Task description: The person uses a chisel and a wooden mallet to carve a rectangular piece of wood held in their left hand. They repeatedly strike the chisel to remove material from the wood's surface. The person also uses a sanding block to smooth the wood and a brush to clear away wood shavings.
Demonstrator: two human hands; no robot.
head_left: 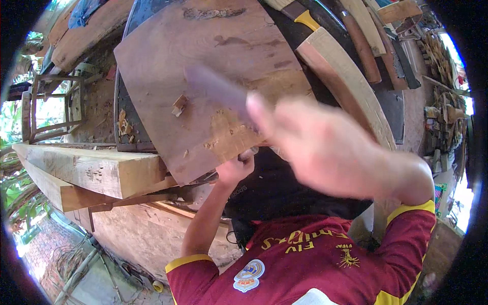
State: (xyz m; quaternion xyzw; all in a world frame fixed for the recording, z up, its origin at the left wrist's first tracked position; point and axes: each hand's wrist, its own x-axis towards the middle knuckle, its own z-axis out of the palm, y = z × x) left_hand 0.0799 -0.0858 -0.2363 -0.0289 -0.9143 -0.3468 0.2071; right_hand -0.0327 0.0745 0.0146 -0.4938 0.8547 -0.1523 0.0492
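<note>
My right hand at centre frame, blurred, clasped round a blade, my left hand gripping the wooden slab's lower edge

Reddish-brown wooden slab, pale beam, red-and-yellow shirt.

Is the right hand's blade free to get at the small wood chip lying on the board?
Probably yes: the blurred right hand holds its blade just above the board, and nothing covers the chip.

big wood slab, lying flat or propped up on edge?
Flat, apparently. The slab shows its broad face up, with a small wood chip resting loose on it; left hand grips its near edge.
</note>
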